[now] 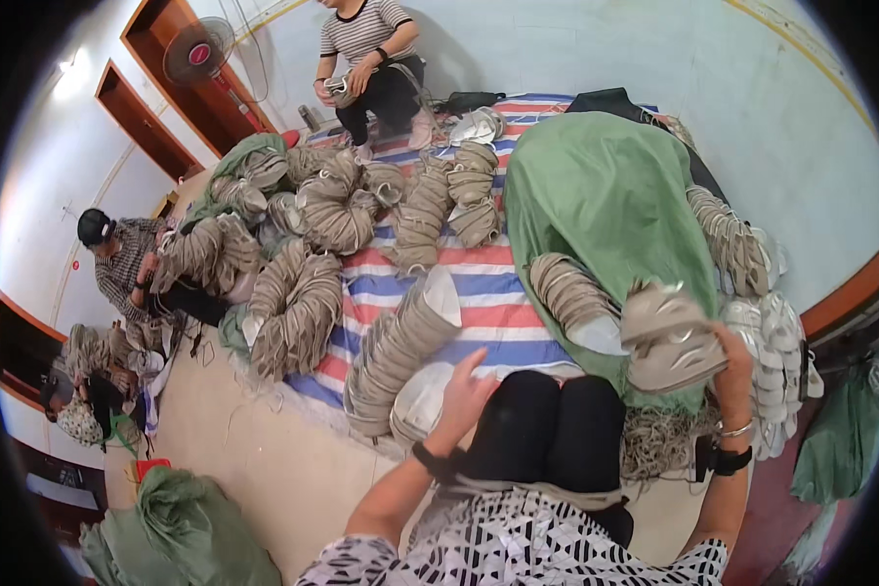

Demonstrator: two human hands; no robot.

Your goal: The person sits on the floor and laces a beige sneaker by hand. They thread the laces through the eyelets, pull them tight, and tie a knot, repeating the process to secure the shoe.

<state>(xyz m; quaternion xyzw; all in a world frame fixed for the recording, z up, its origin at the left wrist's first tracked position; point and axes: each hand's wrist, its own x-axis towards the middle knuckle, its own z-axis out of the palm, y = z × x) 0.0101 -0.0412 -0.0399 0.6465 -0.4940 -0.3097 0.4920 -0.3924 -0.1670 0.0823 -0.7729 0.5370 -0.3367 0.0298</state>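
My right hand (734, 359) grips a small bundle of beige shoe uppers (669, 342), held up at the right of my lap beside the green cloth. The bundle is slightly blurred. My left hand (467, 393) is open with fingers apart, near my left knee and holding nothing visible. Just left of it leans a long nested stack of beige shoe uppers (386, 366) with a pale end. A shorter pale-ended piece (422, 398) lies between that stack and my left hand. Another nested stack of uppers (566, 293) rests on the green cloth (606, 186), left of the held bundle.
A striped sheet (439, 259) carries several more stacks of uppers (303, 303). White uppers (767, 361) are piled at the right, with tangled beige cords (664, 439) by my right knee. Three people (371, 49) sit ahead and left. A green sack (181, 532) stands lower left.
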